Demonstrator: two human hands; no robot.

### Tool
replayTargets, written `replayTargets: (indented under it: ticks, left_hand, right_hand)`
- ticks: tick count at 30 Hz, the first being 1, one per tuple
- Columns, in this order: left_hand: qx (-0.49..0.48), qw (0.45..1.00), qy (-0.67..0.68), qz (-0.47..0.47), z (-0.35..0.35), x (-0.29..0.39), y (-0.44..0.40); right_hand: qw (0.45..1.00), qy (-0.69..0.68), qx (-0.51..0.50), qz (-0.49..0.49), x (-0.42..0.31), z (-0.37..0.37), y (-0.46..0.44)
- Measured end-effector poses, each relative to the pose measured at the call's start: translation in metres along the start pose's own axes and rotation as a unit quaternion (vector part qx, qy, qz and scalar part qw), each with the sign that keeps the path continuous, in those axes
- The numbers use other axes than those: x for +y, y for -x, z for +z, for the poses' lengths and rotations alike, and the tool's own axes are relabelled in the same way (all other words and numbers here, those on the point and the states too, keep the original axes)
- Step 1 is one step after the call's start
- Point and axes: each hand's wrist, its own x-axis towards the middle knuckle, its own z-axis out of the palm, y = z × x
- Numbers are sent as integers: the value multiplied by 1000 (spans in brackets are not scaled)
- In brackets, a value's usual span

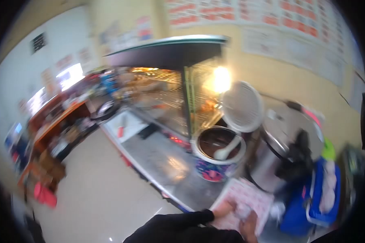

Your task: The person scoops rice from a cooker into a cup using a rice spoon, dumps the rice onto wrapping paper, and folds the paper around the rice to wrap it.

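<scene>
Both hands are low in the view, over a sheet of pink-and-white patterned paper on the metal counter. My left hand comes in from a black sleeve and touches the paper, its fingers blurred. My right hand is just to its right, near a small pale, blurred item between the two hands; whether either hand grips it cannot be made out. Behind the paper stands a floral pot with dark contents and a white ladle in it.
A large metal pot stands right of the floral pot, with a round pale lid behind. A blue container is at the right. The lit glass display case stands at the back of the metal counter. Shelves line the left.
</scene>
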Motion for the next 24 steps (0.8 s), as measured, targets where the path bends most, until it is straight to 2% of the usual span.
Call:
replayTargets:
  ticks: [1,2,3,5,6,7,8,9,10,11,12,13,14,16,17,19,21,24]
  left_hand:
    - [10,973,-218,69,29,-18,8]
    - [-178,943,-275,-54,-22,39,3]
    - [-37,937,-336,90,-12,29,14]
    - [85,968,-233,47,12,36,25]
    - [95,967,-232,36,10,43,22]
    - [101,968,-229,27,6,51,22]
    - [50,972,-231,-1,-5,57,16]
    - [-2,972,-234,-28,-16,63,9]
    - [-117,962,-238,-64,-40,70,-9]
    - [-242,937,-237,-84,-40,80,-19]
    - [-92,941,-325,-31,-24,76,-13]
    - [-98,940,-325,22,-34,77,-20]
    - [-103,937,-326,75,-44,78,-28]
    - [-12,928,-359,97,-60,86,-41]
    - [71,957,-245,140,-53,68,-50]
    - [97,954,-191,210,-85,92,-65]
    - [76,950,-174,248,-100,108,-74]
    - [76,965,-64,242,-103,130,-78]
  right_hand:
    - [989,54,89,-101,7,8,-3]
    - [976,0,134,-169,-19,-11,-24]
    - [972,36,150,-178,-25,-4,-35]
    - [961,123,187,-163,-15,4,-27]
    - [994,108,25,-8,-9,8,-16]
    - [996,-70,15,44,4,20,-22]
    - [964,-246,6,98,23,39,-41]
    - [897,-414,3,151,42,56,-57]
    - [798,-567,12,206,57,61,-48]
    - [719,-642,-23,264,-18,-17,-53]
    - [619,-717,54,318,-33,-32,-59]
    - [614,-723,76,307,-36,-44,-68]
    - [553,-757,87,336,-16,-37,-75]
    - [518,-778,68,349,-24,-70,-81]
    - [485,-807,-11,337,-42,-105,-82]
    - [486,-784,-26,384,-66,-140,-83]
    - [474,-799,-50,367,-72,-149,-82]
    - [443,-830,-54,335,-68,-148,-80]
